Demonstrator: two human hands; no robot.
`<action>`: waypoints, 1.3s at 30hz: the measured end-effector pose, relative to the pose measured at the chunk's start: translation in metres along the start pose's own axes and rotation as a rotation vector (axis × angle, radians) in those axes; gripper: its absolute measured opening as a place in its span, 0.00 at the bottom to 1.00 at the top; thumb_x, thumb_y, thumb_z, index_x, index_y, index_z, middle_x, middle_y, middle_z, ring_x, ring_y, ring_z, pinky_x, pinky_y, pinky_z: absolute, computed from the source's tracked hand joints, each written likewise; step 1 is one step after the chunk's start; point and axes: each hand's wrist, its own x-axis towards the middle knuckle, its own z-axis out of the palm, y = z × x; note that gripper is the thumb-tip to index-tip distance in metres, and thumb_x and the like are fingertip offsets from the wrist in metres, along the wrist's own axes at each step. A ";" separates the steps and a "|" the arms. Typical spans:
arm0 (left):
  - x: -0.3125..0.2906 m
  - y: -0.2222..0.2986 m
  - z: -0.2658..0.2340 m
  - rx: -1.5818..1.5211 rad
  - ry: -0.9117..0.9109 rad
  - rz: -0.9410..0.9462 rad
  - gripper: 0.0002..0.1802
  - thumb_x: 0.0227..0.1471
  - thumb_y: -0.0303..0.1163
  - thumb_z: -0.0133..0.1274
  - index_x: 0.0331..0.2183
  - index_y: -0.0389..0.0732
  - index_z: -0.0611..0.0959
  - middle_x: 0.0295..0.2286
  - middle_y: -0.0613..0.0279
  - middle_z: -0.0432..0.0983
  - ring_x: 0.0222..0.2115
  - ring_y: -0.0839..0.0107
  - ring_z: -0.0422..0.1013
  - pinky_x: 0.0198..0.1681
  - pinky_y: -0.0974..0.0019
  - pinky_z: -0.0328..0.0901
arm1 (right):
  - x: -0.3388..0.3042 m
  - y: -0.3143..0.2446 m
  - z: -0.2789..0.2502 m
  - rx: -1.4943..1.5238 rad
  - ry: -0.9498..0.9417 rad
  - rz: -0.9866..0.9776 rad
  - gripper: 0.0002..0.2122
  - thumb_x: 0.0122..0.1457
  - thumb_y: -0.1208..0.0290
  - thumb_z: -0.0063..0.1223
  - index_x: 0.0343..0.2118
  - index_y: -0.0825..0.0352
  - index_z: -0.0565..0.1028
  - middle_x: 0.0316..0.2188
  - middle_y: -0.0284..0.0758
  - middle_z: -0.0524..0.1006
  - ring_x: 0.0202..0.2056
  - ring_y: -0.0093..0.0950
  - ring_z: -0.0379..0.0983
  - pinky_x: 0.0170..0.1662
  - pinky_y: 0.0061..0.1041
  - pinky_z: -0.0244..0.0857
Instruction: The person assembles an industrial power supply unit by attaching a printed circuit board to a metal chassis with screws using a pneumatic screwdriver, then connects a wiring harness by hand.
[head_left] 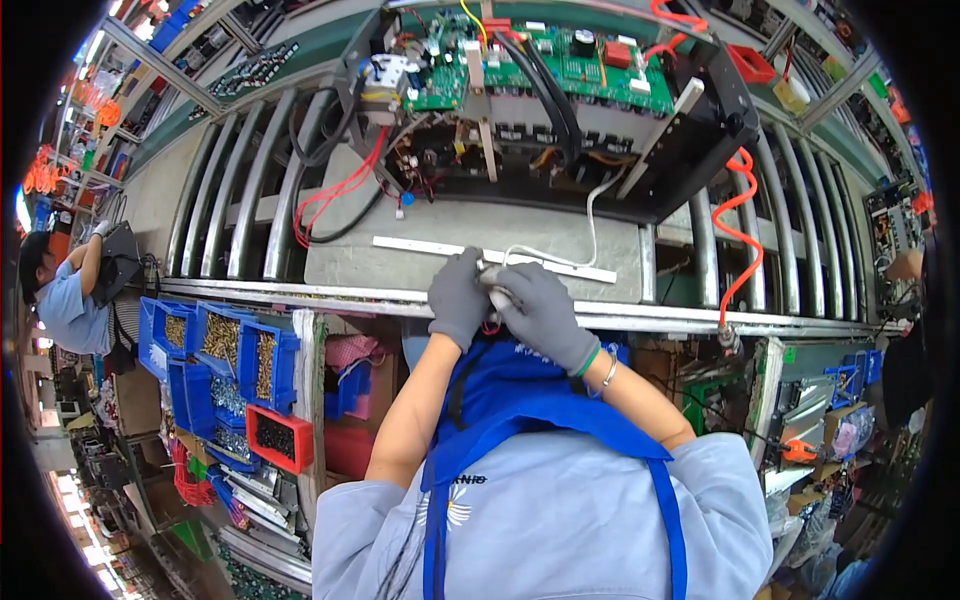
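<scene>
My left hand (pixel 458 298) and my right hand (pixel 545 312), both in grey gloves, meet at the near edge of the conveyor with their fingers closed together. A white cable (pixel 594 225) comes down from the open black chassis (pixel 715 135), loops over the grey board and runs into my right hand. What lies between the fingertips is small and mostly hidden by the gloves. Just beyond the hands, a long white strip (pixel 420 245) lies on the board. Green circuit boards (pixel 620 88) with black cables (pixel 548 95) sit on top of the chassis.
Metal rollers (pixel 240 190) flank the grey board (pixel 345 200). Red wires (pixel 340 195) trail from the chassis, and a coiled orange hose (pixel 740 215) hangs at right. Blue bins (pixel 215 335) of screws and a red bin (pixel 278 440) stand at left. Another person (pixel 70 300) works at far left.
</scene>
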 end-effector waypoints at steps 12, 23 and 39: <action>0.005 0.039 -0.088 -0.848 -0.080 -0.145 0.15 0.48 0.26 0.59 0.41 0.35 0.82 0.25 0.71 0.72 0.23 0.85 0.62 0.26 0.79 0.60 | 0.036 -0.032 -0.016 0.190 -0.190 0.207 0.14 0.58 0.73 0.50 0.47 0.72 0.72 0.35 0.45 0.78 0.38 0.32 0.77 0.43 0.30 0.69; 0.028 0.039 -0.125 -0.833 0.264 0.004 0.16 0.46 0.38 0.67 0.26 0.38 0.78 0.20 0.66 0.73 0.19 0.81 0.67 0.24 0.73 0.63 | 0.092 -0.087 -0.046 0.444 -0.402 0.304 0.16 0.59 0.72 0.50 0.49 0.73 0.71 0.38 0.34 0.75 0.40 0.23 0.71 0.45 0.25 0.66; 0.044 0.025 -0.084 -2.411 -0.529 -0.161 0.20 0.58 0.54 0.51 0.31 0.46 0.74 0.17 0.70 0.61 0.14 0.78 0.56 0.14 0.75 0.51 | 0.166 -0.104 -0.067 -0.417 -0.431 -0.443 0.08 0.53 0.70 0.61 0.35 0.64 0.80 0.26 0.37 0.75 0.26 0.38 0.73 0.29 0.32 0.67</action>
